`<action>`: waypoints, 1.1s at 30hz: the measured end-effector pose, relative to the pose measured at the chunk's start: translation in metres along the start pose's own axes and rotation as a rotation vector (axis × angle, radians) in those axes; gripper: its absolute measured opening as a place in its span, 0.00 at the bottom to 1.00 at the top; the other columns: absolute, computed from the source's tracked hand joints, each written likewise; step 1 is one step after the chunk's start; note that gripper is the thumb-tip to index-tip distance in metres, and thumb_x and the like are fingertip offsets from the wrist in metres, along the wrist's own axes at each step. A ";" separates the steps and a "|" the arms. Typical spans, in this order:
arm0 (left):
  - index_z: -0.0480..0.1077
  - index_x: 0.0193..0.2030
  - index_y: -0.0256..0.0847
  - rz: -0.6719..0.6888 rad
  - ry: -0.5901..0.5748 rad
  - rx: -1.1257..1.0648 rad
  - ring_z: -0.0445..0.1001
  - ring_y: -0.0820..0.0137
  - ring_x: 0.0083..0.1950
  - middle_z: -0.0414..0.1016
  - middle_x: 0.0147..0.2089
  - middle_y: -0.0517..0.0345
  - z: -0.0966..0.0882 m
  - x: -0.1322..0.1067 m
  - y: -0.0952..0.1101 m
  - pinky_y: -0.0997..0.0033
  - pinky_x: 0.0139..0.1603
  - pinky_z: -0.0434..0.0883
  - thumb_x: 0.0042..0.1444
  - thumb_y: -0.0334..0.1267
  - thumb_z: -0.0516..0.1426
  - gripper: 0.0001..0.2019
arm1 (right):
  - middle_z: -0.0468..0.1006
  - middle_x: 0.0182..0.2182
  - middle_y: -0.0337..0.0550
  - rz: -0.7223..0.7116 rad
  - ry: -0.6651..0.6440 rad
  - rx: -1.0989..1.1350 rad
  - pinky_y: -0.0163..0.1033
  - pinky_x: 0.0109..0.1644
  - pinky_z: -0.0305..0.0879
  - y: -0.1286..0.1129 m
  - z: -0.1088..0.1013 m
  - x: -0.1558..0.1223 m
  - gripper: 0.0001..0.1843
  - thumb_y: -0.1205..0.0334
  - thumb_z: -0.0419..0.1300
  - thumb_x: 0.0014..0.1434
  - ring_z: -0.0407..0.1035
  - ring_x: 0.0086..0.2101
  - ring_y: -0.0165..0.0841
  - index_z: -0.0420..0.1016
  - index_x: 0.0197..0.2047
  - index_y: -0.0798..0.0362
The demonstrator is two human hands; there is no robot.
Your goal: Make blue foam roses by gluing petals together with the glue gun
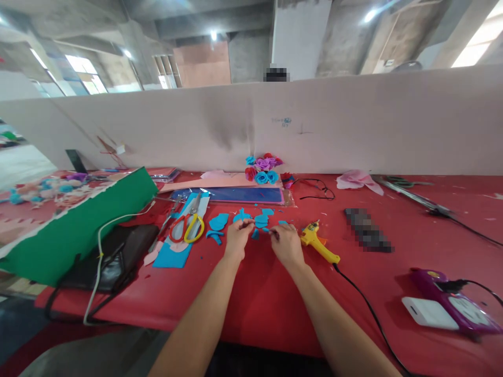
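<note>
My left hand (237, 240) is closed in a pinch above the red table, beside several cut blue petal-shaped pieces (219, 222). What sits between its fingertips, if anything, is too small to make out. Facing it, my right hand (288, 245) pinches a small blue piece (266, 230). More blue pieces (261, 220) lie just beyond and between the hands. A yellow hot glue gun (320, 247) rests on its side right of my right hand, its black cord running toward the front edge. Scissors (187, 229) with red and yellow handles lie on a blue sheet (173, 257) to the left.
Artificial flowers (264, 168) stand at the back by a white partition (176, 131). A green board (82, 228) and black bag (113, 262) occupy the left. Glasses (317, 189), a blurred dark object (367, 230) and a purple power strip (451, 303) lie right.
</note>
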State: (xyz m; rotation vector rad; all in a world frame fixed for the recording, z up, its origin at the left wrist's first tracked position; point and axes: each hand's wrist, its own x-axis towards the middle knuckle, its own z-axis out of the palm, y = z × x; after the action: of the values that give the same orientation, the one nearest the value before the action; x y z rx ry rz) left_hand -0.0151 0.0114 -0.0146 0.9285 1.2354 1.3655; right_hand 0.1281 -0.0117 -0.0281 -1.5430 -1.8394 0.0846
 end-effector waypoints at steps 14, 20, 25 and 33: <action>0.74 0.26 0.35 -0.103 -0.228 -0.026 0.57 0.81 0.19 0.68 0.20 0.62 0.005 -0.008 0.005 0.77 0.22 0.53 0.34 0.42 0.67 0.14 | 0.72 0.22 0.36 0.560 -0.042 1.135 0.34 0.26 0.56 -0.017 -0.006 0.003 0.16 0.49 0.65 0.44 0.62 0.22 0.28 0.75 0.30 0.53; 0.75 0.24 0.35 -0.075 -0.195 -0.018 0.63 0.77 0.23 0.71 0.22 0.60 0.004 -0.006 0.003 0.76 0.26 0.60 0.34 0.39 0.67 0.11 | 0.73 0.19 0.37 0.603 -0.028 1.126 0.34 0.26 0.55 -0.018 -0.008 0.004 0.12 0.53 0.65 0.41 0.63 0.21 0.28 0.76 0.26 0.53; 0.76 0.29 0.36 -0.067 -0.174 -0.037 0.66 0.76 0.25 0.74 0.26 0.58 0.004 -0.004 0.002 0.75 0.28 0.62 0.34 0.36 0.66 0.12 | 0.75 0.18 0.38 0.664 -0.030 1.194 0.33 0.25 0.57 -0.016 -0.005 0.004 0.10 0.56 0.65 0.40 0.64 0.20 0.28 0.77 0.26 0.54; 0.75 0.27 0.37 -0.022 -0.126 0.008 0.66 0.74 0.25 0.71 0.22 0.59 0.003 -0.003 0.000 0.75 0.26 0.61 0.34 0.39 0.66 0.11 | 0.72 0.15 0.38 0.685 0.040 1.187 0.33 0.23 0.55 -0.017 -0.005 0.003 0.09 0.59 0.63 0.40 0.62 0.18 0.27 0.77 0.25 0.56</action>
State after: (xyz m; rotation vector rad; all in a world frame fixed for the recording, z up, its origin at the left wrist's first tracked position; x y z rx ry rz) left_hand -0.0115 0.0094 -0.0138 0.9885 1.1526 1.2664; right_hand 0.1164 -0.0156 -0.0144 -1.1357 -0.7821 1.2001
